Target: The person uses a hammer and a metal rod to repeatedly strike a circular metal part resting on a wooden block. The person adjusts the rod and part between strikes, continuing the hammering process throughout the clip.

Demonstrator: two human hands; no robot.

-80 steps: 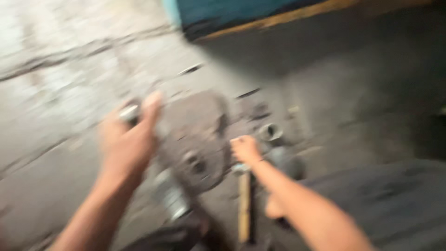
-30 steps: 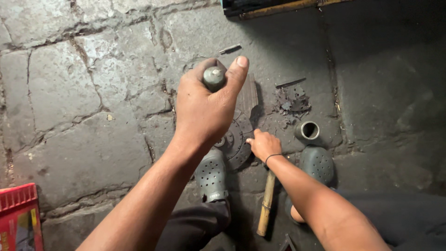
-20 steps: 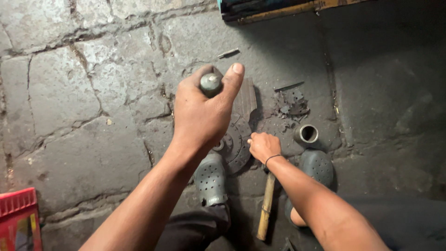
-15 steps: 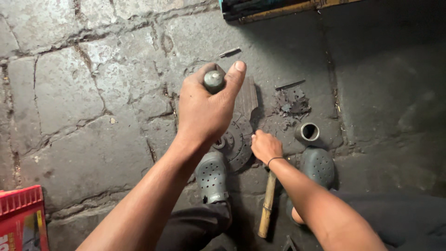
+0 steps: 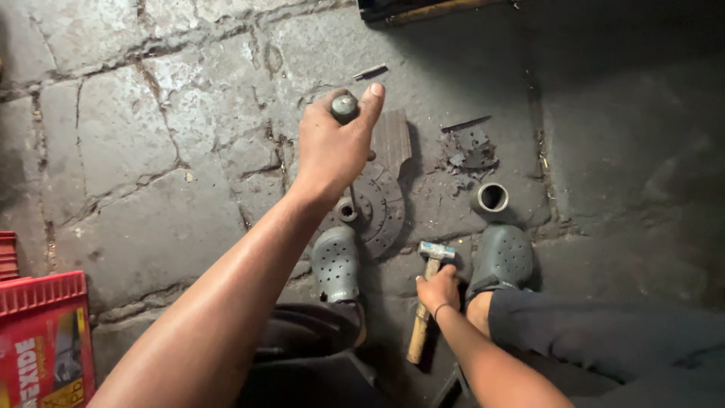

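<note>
Steel punch [image 5: 345, 108] fills the left hand's [image 5: 334, 151] closed grip — right hand [image 5: 438, 289] wraps the hammer [image 5: 424, 298].

Steel punch [image 5: 345, 109] upright over clutch disc [image 5: 377, 208] — wooden-handled hammer [image 5: 424, 298] gripped

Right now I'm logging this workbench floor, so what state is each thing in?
Left hand: closed around a tool handle, upright over the disc.
Right hand: gripping the hammer, head down on the floor.
Metal disc: lying flat.
Short pipe piece: standing, open end up.
</note>
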